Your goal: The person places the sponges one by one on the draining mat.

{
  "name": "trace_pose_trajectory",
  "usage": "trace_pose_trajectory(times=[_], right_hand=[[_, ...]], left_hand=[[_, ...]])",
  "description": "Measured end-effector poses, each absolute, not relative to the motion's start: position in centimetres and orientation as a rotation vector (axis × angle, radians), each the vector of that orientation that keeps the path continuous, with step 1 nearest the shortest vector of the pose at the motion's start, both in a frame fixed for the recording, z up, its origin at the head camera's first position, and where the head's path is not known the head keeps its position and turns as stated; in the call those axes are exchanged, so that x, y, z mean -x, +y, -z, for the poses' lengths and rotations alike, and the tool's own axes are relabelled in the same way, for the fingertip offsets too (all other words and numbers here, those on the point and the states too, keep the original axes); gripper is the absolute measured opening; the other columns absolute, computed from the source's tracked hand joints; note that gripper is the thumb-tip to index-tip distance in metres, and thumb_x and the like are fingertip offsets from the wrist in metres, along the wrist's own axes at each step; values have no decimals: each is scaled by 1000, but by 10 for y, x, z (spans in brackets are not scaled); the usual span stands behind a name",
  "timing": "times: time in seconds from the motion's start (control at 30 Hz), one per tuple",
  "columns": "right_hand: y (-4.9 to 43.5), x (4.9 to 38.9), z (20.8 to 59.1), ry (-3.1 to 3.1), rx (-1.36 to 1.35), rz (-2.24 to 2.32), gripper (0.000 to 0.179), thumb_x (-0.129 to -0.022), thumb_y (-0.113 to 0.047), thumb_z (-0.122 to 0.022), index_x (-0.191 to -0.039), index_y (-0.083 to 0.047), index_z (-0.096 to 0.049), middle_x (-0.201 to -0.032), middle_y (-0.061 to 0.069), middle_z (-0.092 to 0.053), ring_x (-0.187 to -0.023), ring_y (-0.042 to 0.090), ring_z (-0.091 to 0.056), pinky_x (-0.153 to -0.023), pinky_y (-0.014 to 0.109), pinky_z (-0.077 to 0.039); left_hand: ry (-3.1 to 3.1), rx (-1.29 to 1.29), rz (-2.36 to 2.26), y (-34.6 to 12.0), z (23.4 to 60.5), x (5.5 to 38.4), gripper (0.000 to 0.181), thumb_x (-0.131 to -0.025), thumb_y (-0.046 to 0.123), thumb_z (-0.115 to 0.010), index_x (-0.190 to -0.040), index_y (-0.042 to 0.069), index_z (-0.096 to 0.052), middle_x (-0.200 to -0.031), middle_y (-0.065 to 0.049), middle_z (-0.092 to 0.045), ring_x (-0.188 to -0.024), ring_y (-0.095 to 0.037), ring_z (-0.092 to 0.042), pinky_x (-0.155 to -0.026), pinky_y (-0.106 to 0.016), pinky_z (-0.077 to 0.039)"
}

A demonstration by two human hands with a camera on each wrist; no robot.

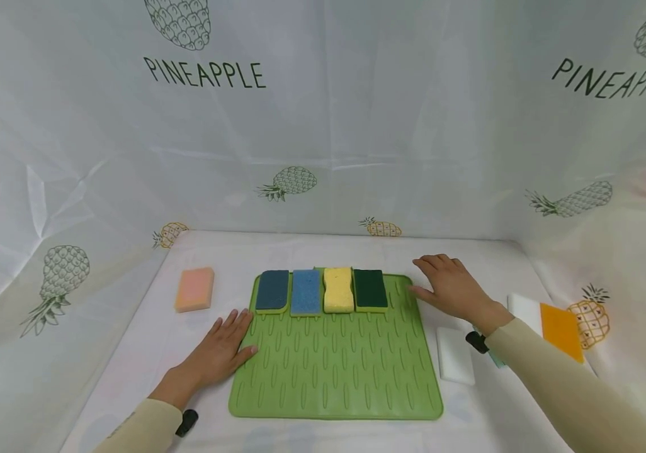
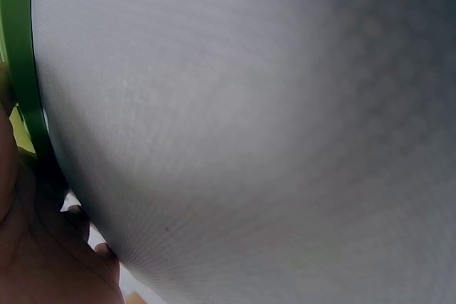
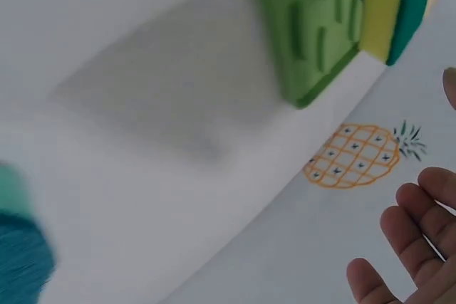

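Note:
A green ridged mat (image 1: 334, 365) lies flat on the table. Along its far edge, side by side, sit a dark blue sponge (image 1: 272, 290), a lighter blue sponge (image 1: 306, 292), a yellow sponge (image 1: 338, 290) and a dark green sponge (image 1: 370, 289). My left hand (image 1: 218, 352) lies with spread fingers at the mat's left edge, thumb touching it. Beside the mat's far right corner, my right hand (image 1: 452, 286) is held with extended fingers and nothing in it; the right wrist view shows its fingers (image 3: 413, 243) apart from the mat.
A pink-orange sponge (image 1: 195, 289) lies left of the mat. To the right are a white sponge (image 1: 455, 356), a white piece (image 1: 525, 313) and an orange piece (image 1: 561, 330). A teal item (image 3: 21, 261), partly under the right forearm in the head view, is blurred. Pineapple-print cloth (image 1: 357, 126) walls the back.

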State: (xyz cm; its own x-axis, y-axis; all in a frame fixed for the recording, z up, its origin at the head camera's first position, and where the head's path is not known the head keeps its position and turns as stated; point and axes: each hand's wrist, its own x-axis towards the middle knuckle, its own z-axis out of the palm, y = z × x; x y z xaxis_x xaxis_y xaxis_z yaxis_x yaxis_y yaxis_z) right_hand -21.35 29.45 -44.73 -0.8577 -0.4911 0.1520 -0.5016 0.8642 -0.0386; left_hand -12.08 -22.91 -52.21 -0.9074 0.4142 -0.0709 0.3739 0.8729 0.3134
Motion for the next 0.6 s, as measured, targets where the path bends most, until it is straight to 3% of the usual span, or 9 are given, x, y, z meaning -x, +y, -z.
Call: trace_pose_trajectory(times=[0.27,0.6], right_hand=[[335,180,451,-2847,-809,-2,64,-95,-39,-78,-140,3,-60,-137,21,-64,-126,43,-58,-101,63,-49],[362,134,468,-2897,-854,69,71,-90,-48,-81,-138,0,-63,-136,17,-65,-124,40,-60,-102,63,-49]], left_hand=[[2908,-598,-441,-229,522,119,78,-108,42,-58,-165,-2,-27,-171,-22,-30,-160,-46,-22,-127,-67,-22],[2932,-620,-438,-228,525,120,78,-108,42,-59,-165,-2,-28,-170,-22,-31,-159,-47,-24,-126,-67,-23]])
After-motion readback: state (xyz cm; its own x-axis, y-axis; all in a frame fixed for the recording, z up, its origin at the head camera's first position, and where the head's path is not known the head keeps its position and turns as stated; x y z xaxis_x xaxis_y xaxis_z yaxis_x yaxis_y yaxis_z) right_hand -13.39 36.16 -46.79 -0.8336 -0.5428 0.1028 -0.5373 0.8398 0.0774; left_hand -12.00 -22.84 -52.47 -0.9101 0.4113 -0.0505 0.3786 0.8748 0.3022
